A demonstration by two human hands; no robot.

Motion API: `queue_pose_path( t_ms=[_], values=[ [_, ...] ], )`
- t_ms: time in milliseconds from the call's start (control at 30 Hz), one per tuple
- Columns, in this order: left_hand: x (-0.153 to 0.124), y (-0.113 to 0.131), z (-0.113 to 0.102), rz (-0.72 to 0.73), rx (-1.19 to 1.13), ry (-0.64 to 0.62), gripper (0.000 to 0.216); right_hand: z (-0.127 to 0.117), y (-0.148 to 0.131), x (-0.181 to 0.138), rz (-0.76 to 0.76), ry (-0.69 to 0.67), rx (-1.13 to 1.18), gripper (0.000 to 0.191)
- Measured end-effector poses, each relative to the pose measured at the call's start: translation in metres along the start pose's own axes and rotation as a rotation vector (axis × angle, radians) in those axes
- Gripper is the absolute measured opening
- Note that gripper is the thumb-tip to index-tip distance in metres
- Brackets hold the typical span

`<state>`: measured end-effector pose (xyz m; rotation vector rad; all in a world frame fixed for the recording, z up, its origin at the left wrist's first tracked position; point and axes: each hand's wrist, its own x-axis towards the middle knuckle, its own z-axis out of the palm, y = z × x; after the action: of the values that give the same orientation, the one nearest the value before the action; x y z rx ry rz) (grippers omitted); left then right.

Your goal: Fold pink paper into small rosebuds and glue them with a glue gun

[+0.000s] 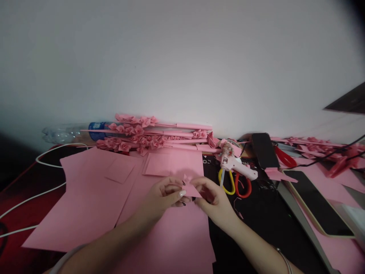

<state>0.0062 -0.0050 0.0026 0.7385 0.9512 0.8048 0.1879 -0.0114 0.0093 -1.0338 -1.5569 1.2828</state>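
Note:
A small folded piece of pink paper (190, 190) is held up between both hands, above the pink sheets. My left hand (168, 193) pinches its left side, with the thumb in front and the fingers curled behind. On the other side, my right hand (211, 196) grips the right edge with thumb and forefinger. Part of the paper is hidden by the fingers. Large pink paper sheets (168, 239) lie under the hands. Just behind them is a stack of pink paper squares (159, 164).
Pink paper flowers on stems (137, 131) lie along the wall beside a plastic bottle (68, 133). To the right are a glue gun (238, 166), scissors (243, 185), an upright phone (261, 149) and a flat phone (319, 203). White cable (34, 193) runs at left.

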Motion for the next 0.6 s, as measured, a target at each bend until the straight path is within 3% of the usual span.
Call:
queue_pose_path(
  t_ms=[100,267,367,600],
  values=[
    [0.0002,0.0016,-0.0003,0.061,-0.004,0.063,0.047,0.0029,0.0030,-0.0007,0.049,-0.031,0.158,0.047],
    [-0.0040,0.0036,0.0037,0.046,0.044,0.052,0.040,0.0034,0.0004,-0.0006,0.121,-0.136,0.086,0.025],
    [-0.0067,0.0021,0.0071,0.046,0.114,0.016,0.032,0.0042,-0.0022,-0.0004,0.130,-0.072,0.007,0.040],
    [-0.0071,-0.0046,0.0094,0.076,0.089,0.009,0.034,0.0073,0.0013,-0.0042,0.093,0.053,-0.135,0.034]
  ],
)
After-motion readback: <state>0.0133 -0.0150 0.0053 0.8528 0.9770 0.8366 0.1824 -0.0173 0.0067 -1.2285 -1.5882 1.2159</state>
